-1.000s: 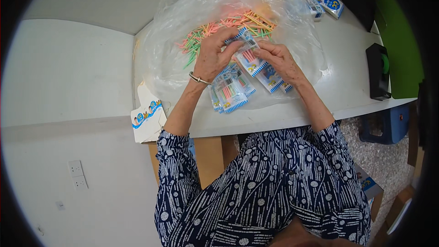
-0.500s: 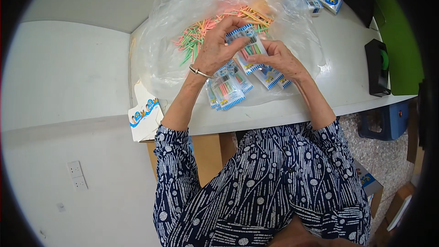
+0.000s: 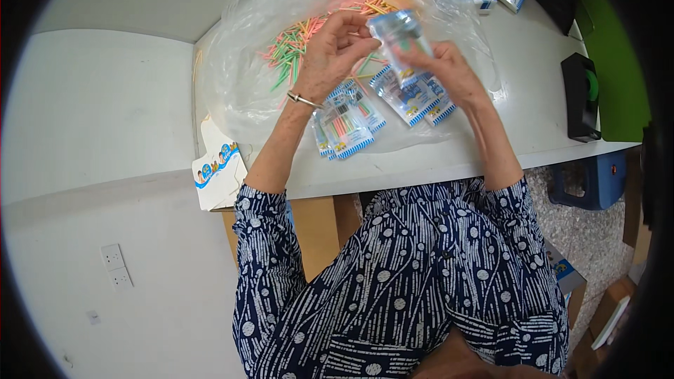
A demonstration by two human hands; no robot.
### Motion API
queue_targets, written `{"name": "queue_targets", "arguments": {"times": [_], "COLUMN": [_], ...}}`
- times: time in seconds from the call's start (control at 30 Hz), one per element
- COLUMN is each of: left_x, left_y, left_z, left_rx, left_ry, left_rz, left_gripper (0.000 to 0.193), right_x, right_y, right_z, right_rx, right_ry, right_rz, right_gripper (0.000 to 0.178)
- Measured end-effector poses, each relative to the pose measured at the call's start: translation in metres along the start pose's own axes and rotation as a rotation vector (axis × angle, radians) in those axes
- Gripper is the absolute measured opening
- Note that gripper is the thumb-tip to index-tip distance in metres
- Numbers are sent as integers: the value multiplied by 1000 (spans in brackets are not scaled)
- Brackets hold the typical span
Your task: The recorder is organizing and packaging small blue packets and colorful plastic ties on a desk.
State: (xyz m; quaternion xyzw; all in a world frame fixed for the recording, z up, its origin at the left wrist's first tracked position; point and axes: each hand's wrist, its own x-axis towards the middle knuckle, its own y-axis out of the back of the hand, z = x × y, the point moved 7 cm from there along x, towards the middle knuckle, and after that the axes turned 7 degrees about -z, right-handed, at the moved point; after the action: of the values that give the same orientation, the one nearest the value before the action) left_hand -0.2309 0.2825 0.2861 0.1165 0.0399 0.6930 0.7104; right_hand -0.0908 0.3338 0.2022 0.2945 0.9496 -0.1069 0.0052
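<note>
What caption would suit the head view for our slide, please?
Both hands, left hand and right hand, hold a small clear packet above loose coloured sticks.

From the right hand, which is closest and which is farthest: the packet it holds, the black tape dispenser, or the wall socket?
In the head view, from the right hand:
1. Packet: held in its fingers, just above the table.
2. Black tape dispenser: off to the right, near the table edge.
3. Wall socket: far down on the left, on the white wall.
</note>
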Motion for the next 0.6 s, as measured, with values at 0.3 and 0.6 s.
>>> {"name": "queue_targets", "arguments": {"times": [0.3, 0.6], "left_x": [-18, -5], "left_y": [-24, 15], "left_z": [-51, -44], "left_rx": [1148, 1015], "left_ry": [-231, -178], "left_rz": [-225, 11], "left_gripper": [16, 28], "right_x": [-6, -5], "right_y": [18, -4], "right_z": [1, 8], "right_rx": [136, 139], "right_ry": [30, -94], "right_rz": [119, -2], "right_gripper": [29, 41]}}
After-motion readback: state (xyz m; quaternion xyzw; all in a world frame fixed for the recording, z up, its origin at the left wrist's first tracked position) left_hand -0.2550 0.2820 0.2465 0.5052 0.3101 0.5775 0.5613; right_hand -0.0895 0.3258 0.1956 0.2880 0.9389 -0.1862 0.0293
